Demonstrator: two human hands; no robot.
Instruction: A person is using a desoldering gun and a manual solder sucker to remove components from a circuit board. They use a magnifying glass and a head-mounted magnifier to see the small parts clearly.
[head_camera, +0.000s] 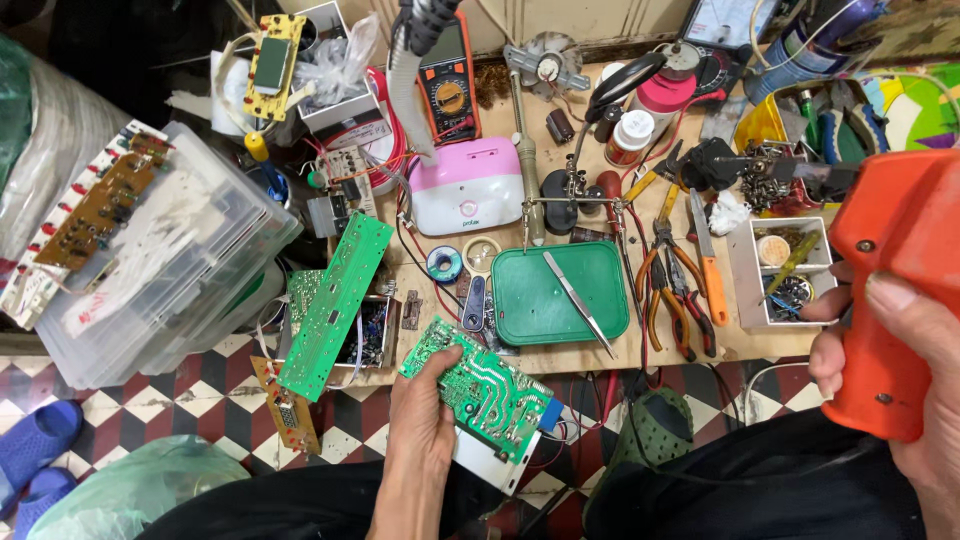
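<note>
My left hand (420, 440) grips the green circuit board (487, 392) by its edge, solder side up for access, just off the counter (620, 350); my right hand (900, 370) clasps the orange soldering gun (890, 290), ready.

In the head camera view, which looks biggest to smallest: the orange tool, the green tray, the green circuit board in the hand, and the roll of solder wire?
1. Orange tool, though it is closest to the camera, so its size is unsure.
2. Green tray and green circuit board look about alike.
3. Roll of solder wire, clearly smallest.
</note>
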